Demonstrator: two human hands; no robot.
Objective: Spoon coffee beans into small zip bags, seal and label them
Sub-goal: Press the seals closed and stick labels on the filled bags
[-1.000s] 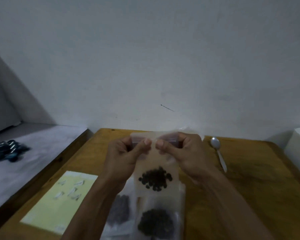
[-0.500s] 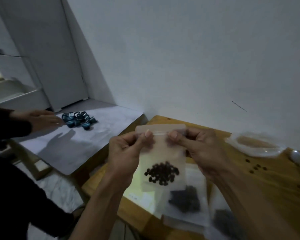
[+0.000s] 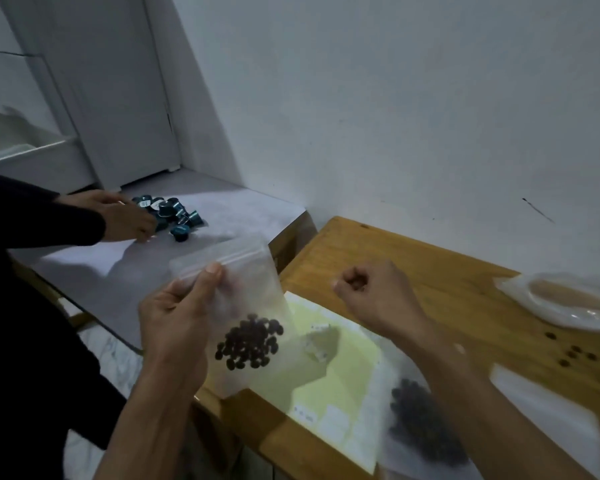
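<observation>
head view: left hand (image 3: 174,327) pinches the bag (image 3: 243,306) by its zip edge, beans (image 3: 248,342) low; right hand (image 3: 371,296), curled and holding nothing, is nearer the label sheet (image 3: 340,382) below

Beans (image 3: 249,342) in bag (image 3: 253,289), seemingly left of table (image 3: 413,268).
</observation>
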